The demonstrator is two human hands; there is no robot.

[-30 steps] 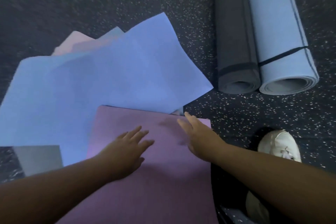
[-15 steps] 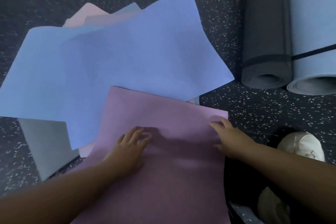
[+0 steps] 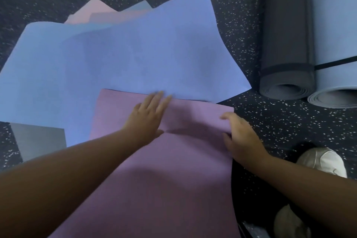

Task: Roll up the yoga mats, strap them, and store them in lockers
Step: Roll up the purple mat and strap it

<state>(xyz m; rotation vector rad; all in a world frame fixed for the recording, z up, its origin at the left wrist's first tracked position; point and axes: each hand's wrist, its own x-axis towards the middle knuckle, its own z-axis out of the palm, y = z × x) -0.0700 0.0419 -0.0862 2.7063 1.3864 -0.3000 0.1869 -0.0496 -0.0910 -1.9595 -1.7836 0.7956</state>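
Since half a second ago the left hand has slid forward over the purple mat; its straight fingers now lie flat at the far edge, where the mat meets the blue mat under it. The right hand has stayed at the far right corner of the purple mat, and its fingers curl over the side edge there, so I judge it is gripping that edge. The two hands are now both near the short far end, and this looks like the preparation to start the roll from that end; no turn of the mat is made yet.

The purple mat lies open on the floor, on top of a fan of other flat mats: blue ones, a pink one and a grey one.

No locker or other container is visible. At the right, a dark grey rolled mat and a light blue rolled mat lie side by side and touching, each with a dark strap around it, so these two wait only for storing
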